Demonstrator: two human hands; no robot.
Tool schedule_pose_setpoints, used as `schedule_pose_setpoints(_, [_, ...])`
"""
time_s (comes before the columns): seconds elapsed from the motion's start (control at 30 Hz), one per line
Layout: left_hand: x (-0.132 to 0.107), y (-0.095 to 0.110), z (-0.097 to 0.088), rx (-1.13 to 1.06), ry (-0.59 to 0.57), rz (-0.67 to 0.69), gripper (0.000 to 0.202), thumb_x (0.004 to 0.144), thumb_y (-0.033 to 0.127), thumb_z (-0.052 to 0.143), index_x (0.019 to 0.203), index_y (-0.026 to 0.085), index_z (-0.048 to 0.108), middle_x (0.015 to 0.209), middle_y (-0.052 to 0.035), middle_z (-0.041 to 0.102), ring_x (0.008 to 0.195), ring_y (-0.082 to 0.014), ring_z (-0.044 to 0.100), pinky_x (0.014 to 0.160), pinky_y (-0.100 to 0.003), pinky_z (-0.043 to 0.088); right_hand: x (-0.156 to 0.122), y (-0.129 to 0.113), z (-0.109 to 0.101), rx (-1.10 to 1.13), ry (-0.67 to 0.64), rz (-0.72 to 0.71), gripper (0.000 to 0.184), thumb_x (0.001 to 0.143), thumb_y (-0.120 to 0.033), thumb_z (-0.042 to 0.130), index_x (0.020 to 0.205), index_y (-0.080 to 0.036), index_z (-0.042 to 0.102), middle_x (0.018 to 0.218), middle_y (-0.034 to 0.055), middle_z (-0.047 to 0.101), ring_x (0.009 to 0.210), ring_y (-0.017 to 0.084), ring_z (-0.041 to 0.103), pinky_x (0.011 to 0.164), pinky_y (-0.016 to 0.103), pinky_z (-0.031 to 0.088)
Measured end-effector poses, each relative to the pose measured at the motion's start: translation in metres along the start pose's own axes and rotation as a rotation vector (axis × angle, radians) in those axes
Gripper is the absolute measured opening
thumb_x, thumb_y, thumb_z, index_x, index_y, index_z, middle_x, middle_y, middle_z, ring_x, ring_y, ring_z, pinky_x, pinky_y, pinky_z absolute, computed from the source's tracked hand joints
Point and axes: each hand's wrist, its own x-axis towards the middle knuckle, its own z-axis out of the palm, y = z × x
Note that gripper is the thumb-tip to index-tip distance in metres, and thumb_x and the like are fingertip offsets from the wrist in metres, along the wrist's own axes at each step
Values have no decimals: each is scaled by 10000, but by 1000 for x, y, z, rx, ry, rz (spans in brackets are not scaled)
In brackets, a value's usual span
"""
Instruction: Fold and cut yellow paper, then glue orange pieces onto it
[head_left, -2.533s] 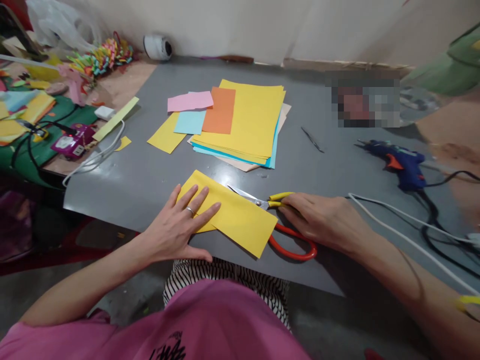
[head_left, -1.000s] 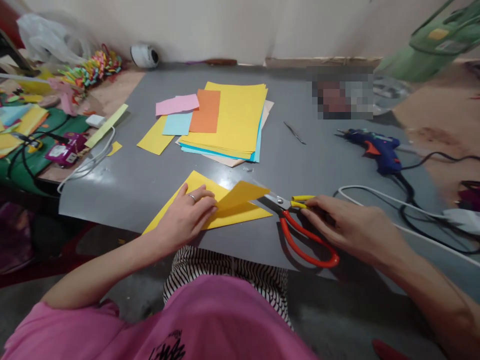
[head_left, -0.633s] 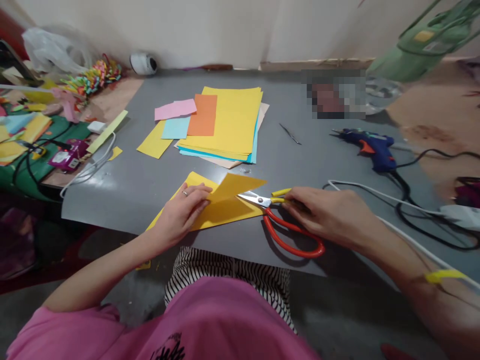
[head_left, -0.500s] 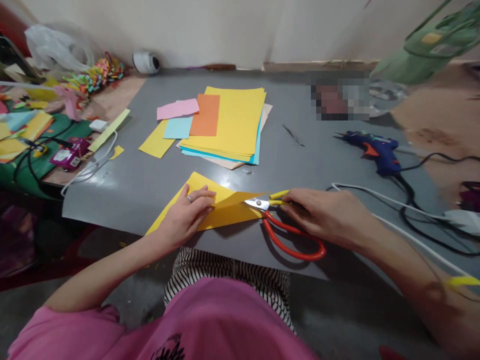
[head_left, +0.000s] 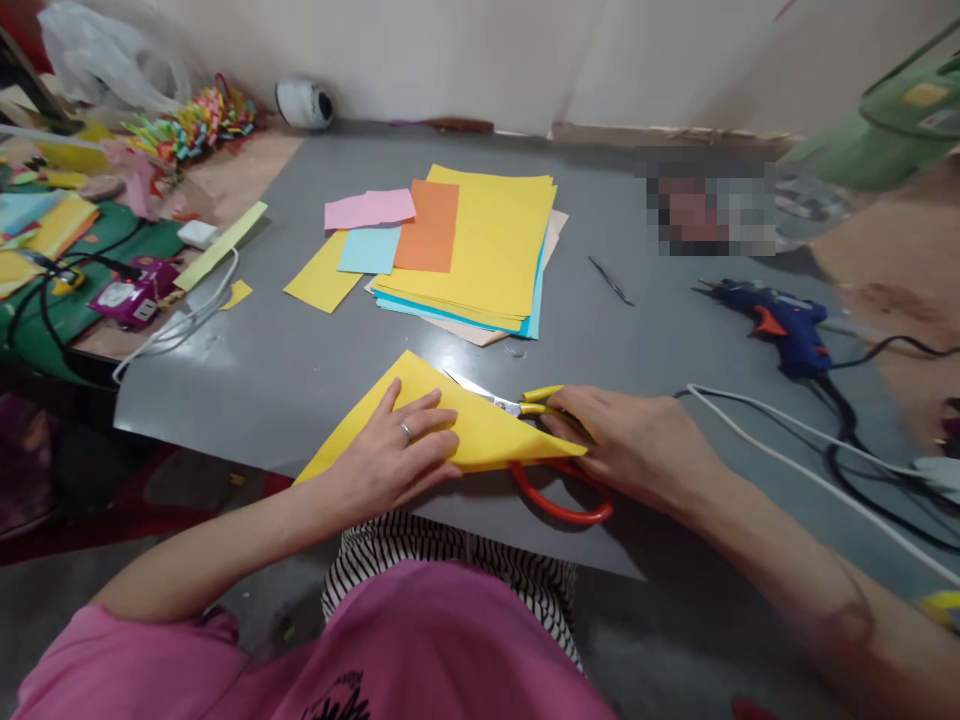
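Observation:
A yellow paper sheet folded into a triangle lies at the near edge of the grey table. My left hand lies flat on it with the fingers stretched out, a ring on one finger. Scissors with one red and one yellow handle lie partly under the paper's right corner, the blades pointing left. My right hand has its fingertips closed on the yellow handle, right at the paper's corner.
A stack of coloured paper sheets lies mid-table with loose pink, blue, orange and yellow pieces beside it. Thin tweezers, a blue glue gun and a white cable are to the right. Craft clutter and a purple device sit at the left.
The raised flap of the yellow paper has been folded down into a flat triangle. My left hand went from curled to flat. The scissors now lie partly under the paper.

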Motion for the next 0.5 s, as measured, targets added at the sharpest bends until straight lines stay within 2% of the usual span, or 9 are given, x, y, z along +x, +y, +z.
schedule_pose_setpoints(0.1, [-7, -3, -12, 120, -86, -16, 694, 901, 674, 518, 1389, 180, 505, 1462, -172, 538, 1444, -355, 392, 1226, -635, 121, 2, 0, 1, 28, -27, -6, 275, 979, -349, 394, 918, -222, 630, 926, 60, 772, 720, 189, 696, 506, 278, 351])
schedule_pose_setpoints(0.17, [-15, -9, -17, 188, -136, -40, 852, 862, 744, 503, 1498, 188, 395, 1537, -178, 453, 1472, -373, 335, 1227, -631, 89, 2, 1, 2, 8, -21, -5, 297, 987, -343, 374, 893, -223, 628, 902, 54, 771, 694, 189, 690, 499, 284, 352])
schedule_pose_setpoints(0.3, [-28, -19, -14, 237, -201, -51, 910, 844, 793, 455, 1533, 211, 335, 1575, -177, 394, 1476, -365, 326, 1228, -550, 186, 1, 3, 4, -20, -6, -28, 307, 985, -332, 362, 883, -225, 631, 868, 49, 766, 647, 185, 665, 484, 292, 336])
schedule_pose_setpoints(0.5, [-28, -22, -8, 266, -160, -6, 923, 837, 801, 450, 1520, 189, 342, 1554, -193, 410, 1459, -383, 342, 1213, -544, 219, 1, 5, 8, -40, 66, -47, 316, 988, -340, 385, 849, -225, 645, 824, 39, 759, 618, 167, 650, 487, 284, 322])
